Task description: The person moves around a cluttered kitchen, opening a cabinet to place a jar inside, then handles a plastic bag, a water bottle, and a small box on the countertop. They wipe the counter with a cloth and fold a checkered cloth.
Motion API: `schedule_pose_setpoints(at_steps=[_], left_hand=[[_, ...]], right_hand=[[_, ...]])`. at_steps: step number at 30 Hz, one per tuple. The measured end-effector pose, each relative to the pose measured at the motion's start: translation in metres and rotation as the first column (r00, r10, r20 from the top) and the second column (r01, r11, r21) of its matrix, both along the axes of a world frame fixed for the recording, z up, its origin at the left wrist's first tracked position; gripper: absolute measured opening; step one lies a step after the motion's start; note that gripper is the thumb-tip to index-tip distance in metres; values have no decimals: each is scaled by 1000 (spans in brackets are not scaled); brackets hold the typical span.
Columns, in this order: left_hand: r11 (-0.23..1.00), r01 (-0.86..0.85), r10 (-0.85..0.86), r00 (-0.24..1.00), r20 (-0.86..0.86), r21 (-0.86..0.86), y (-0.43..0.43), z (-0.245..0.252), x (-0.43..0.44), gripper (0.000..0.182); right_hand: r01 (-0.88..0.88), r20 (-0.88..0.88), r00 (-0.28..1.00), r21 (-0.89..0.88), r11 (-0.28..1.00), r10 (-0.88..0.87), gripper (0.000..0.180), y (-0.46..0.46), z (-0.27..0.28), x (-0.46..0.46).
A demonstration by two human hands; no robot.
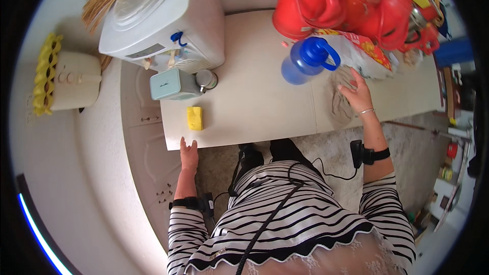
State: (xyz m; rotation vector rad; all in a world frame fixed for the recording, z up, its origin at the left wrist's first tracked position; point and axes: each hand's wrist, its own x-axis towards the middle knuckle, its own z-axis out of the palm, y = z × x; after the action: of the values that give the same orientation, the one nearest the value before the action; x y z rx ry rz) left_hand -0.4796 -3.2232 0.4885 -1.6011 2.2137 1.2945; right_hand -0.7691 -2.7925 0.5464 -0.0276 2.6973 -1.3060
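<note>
My left hand (189, 154) hovers by the front left corner of a cream tabletop (252, 110), fingers apart and nothing in it. Just beyond its fingertips lies a yellow sponge (195, 118). Over the right part of the tabletop, my right hand (357, 93) is held with thumb and fingers spread, also holding nothing. To the left of that hand stands a blue plastic water bottle (305, 61) with a loop handle on its lid. A dark, streaky patch (340, 103) shows beneath the right hand; whether it is a thin bag or a mark, I cannot tell.
A white water dispenser (164, 26) stands at the back left, with a pale green box (166, 84) and a small metal-lidded jar (206, 79) before it. Several red jugs (305, 4) and a printed plastic bag (359, 53) crowd the back right. Cables hang from both forearm straps.
</note>
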Motion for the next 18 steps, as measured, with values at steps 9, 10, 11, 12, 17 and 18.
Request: schedule_pose_setpoints(at_steps=[9,10,11,12,17,18], left_hand=[[997,-62,61,998,21,46,35,-12,-21,73],[1000,-16,16,1000,21,-18,34,-18,-19,73],[999,-6,6,1000,-5,-33,31,-25,-18,74],[994,34,-33,999,14,-100,27,-31,-18,76],[985,53,-37,995,98,-167,2,-46,-28,84],[990,42,-30,996,87,-134,-2,-47,-31,85]], right_hand=[[-144,-266,957,-93,985,115,41,-77,34,-33],[-130,-301,948,-79,988,100,37,-79,34,-36],[-120,-357,930,-66,991,89,33,-80,35,-38],[-109,-353,932,-75,991,76,28,-80,35,-40],[43,69,998,-454,890,-13,30,-89,48,-46],[87,124,992,-476,875,-31,30,-93,52,-49]])
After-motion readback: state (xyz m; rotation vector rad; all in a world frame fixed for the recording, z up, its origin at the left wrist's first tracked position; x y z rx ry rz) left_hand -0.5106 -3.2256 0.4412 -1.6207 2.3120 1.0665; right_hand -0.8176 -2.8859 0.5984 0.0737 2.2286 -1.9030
